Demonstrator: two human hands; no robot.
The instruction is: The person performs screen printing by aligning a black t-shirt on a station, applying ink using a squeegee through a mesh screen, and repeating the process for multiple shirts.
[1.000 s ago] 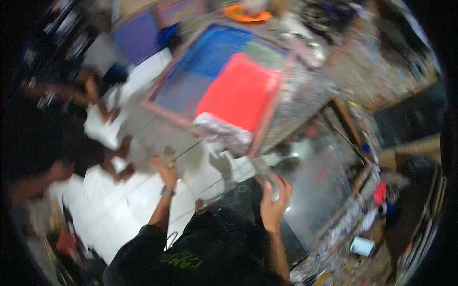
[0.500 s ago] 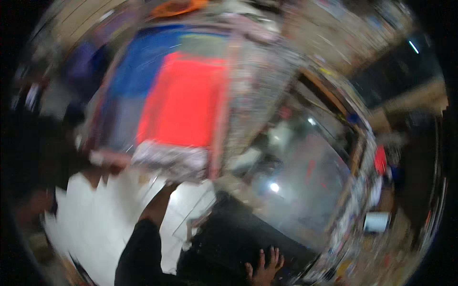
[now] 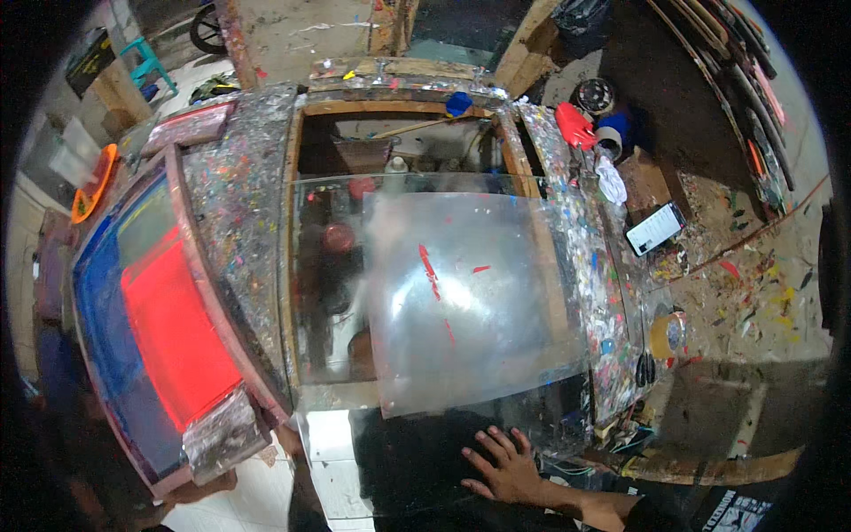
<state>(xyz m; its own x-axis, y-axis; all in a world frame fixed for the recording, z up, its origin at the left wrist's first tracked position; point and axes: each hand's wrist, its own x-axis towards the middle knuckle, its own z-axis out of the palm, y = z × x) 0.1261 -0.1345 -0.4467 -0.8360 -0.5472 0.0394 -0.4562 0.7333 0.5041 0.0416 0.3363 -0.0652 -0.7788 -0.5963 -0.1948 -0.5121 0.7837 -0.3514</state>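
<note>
"At the near right corner of that pinkish-brown wooden screen frame [image 3: 206, 275], what does the left hand [image 3: 288, 436] do?"

"It reaches in from the lower edge, its fingers mostly hidden by the corner. I cannot tell whether they pinch the wood or only touch it."

"And the right hand [image 3: 507, 470]?"

"Fingers spread, back of the hand upward, fingertips toward the upper left. It is over a dark glossy surface [image 3: 408, 457]; whether the palm presses, I cannot tell."

"Which way does the frame point?"

"It lies on the left side, long axis slanting from upper left to lower right, rails bowed by the wide lens. One short end faces the person, the other points away."

"What does it carry?"

"Blue mesh [image 3: 102, 297] along its left, and a bright red rectangular patch [image 3: 177, 332] whose long axis follows the frame's. A paint-smeared greyish wooden block [image 3: 226, 436] sits at the patch's near end."

"Farther out?"

"Right of the frame runs a paint-flecked grey tabletop [image 3: 238, 204]. Beyond that, a translucent squarish sheet [image 3: 496, 328] with red streaks lies over a wood-edged opening. At the right, a black-edged phone with a pale screen [image 3: 656, 229] tilts its long axis up to the right. A round orange dish [image 3: 95, 182] stands at the upper left."
</note>
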